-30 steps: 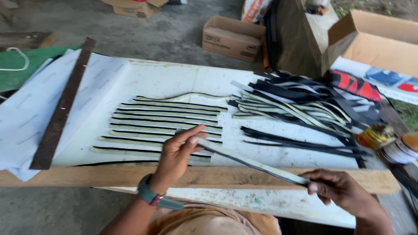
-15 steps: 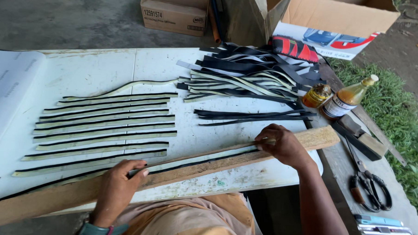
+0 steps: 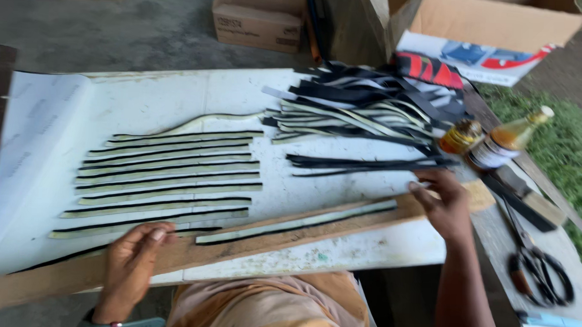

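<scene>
The left hand lies flat, fingers spread, on the near end of a long wooden plank and grips nothing; half a second ago its fingertips pinched the end of a pale, dark-edged strip, and that end now lies free on the plank at about two o'clock from the hand. The right hand has slid out along the plank to the strip's far end, fingers curled down near its tip; whether it pinches the strip or only presses beside it cannot be told. A second ago the strip was lifted between both hands; now it rests full length along the plank, which suggests it has been laid down and smoothed out. At twelve o'clock from the left hand, a row of similar strips lies side by side on the white board. At eleven o'clock from the right hand sits a loose heap of strips, and at one o'clock stand two bottles. Scissors lie at four o'clock from the right hand. The view has also swung left since.
</scene>
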